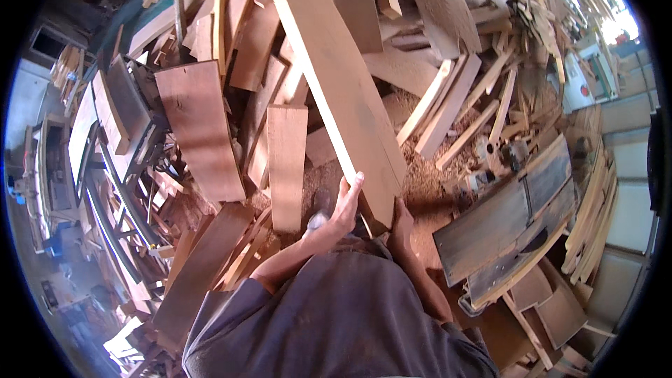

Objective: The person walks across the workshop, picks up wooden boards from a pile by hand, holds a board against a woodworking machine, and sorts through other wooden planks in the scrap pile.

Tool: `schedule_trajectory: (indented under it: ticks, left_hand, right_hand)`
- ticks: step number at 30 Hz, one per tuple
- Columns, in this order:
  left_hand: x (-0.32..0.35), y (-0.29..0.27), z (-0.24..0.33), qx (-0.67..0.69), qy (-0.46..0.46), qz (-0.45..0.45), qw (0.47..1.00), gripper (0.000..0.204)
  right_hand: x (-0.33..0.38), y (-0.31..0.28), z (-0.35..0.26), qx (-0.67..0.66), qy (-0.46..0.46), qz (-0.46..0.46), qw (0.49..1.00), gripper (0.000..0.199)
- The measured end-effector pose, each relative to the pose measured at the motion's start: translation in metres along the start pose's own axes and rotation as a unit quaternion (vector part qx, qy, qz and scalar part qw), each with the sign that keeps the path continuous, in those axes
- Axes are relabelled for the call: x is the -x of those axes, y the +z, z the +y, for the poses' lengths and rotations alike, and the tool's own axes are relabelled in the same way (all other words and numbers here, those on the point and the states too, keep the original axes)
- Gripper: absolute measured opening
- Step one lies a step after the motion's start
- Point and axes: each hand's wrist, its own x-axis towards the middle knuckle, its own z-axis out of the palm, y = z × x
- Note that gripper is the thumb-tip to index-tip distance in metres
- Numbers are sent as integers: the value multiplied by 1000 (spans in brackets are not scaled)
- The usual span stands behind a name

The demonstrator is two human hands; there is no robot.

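Observation:
A long, thick wooden plank (343, 84) stretches from close to my body up to the top of the view. My left hand (344, 206) grips its left edge near the close end, thumb pointing up along the side. At the plank's lower right corner, my right hand (401, 227) is wrapped round the edge; its fingers are mostly hidden under the wood. To the left of the plank stands a shorter pale board (287, 168), and beyond that a wider reddish-brown board (199, 126).
Heaps of boards and offcuts (441, 7) fill the far side, with sawdust (427, 175) on the floor. At right is a machine with a flat metal table (504, 217). Thin strips (595, 203) lean by the right wall. Another metal-framed machine (122, 126) stands at left.

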Motion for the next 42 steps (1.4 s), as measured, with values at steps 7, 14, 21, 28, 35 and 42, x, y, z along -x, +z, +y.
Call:
schedule_trajectory:
  ticks: [7, 14, 21, 28, 35, 42]
  left_hand:
    - [-23, 15, -2, 108, -115, -162, 974, 82]
    - [-73, 93, -11, 35, -113, -53, 992, 89]
    - [-153, 106, -57, 88, -106, 25, 990, 86]
    - [-167, 92, -67, 119, -99, -38, 987, 83]
    - [-169, 91, -68, 58, -117, -18, 991, 85]
    - [-184, 78, -66, 24, -111, -107, 988, 80]
  right_hand:
    - [-12, -7, -19, 162, -101, 76, 979, 39]
    - [-84, -49, -72, 211, -119, 119, 963, 38]
    - [-123, -104, -49, -25, -34, 185, 982, 48]
    - [-6, -120, 51, 8, 62, 123, 990, 30]
    - [49, -137, 135, -127, 179, 220, 950, 28]
    - [55, -140, 154, -186, 146, 237, 942, 26]
